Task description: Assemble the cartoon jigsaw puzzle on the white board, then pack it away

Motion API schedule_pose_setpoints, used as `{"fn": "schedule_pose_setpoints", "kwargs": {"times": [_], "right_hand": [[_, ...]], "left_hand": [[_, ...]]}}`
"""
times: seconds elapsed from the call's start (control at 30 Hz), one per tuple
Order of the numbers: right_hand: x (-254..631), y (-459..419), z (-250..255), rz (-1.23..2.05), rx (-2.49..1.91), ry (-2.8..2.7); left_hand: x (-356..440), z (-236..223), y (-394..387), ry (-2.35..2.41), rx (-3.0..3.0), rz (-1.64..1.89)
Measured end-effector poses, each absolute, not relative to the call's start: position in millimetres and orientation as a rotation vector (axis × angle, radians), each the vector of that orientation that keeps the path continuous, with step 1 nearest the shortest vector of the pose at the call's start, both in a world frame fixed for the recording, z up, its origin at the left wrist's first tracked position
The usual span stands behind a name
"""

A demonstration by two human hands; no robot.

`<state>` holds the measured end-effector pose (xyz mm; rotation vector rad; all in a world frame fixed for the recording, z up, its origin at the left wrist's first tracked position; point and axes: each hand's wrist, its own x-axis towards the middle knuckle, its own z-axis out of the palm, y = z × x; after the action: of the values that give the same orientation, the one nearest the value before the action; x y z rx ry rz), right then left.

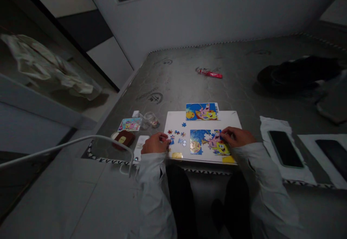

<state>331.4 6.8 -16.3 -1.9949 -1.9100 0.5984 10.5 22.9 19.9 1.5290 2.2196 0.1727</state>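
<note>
A partly built cartoon jigsaw puzzle [207,142] lies on a white board [230,118] at the near edge of a grey mattress. My right hand [236,137] rests at the puzzle's right edge, fingers curled and pinched on the puzzle's upper right part. My left hand [155,143] sits at the board's left edge, fingers curled beside several loose puzzle pieces [179,136]. Whether it holds a piece I cannot make out. A colour reference picture [202,111] lies at the board's far edge.
A small card [130,124], a clear bag [151,119] and a brown round object [123,139] lie left of the board. Two phones [286,148] rest on white cloths at right. A red wrapper [209,73] and dark clothing [295,73] lie farther back. A white cable [67,144] curves at left.
</note>
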Motion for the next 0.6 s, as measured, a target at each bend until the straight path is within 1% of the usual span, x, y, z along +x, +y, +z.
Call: {"fn": "schedule_pose_setpoints", "kwargs": {"times": [0.13, 0.6], "right_hand": [[329.4, 6.7, -13.6, 0.610, -2.002, -1.908], [331.1, 4.6, -17.5, 0.590, -1.952, -1.913]], "left_hand": [[12.3, 17.5, 23.3, 2.249, 1.529, 0.201], [10.8, 10.4, 23.7, 2.225, 1.647, 0.138]]}}
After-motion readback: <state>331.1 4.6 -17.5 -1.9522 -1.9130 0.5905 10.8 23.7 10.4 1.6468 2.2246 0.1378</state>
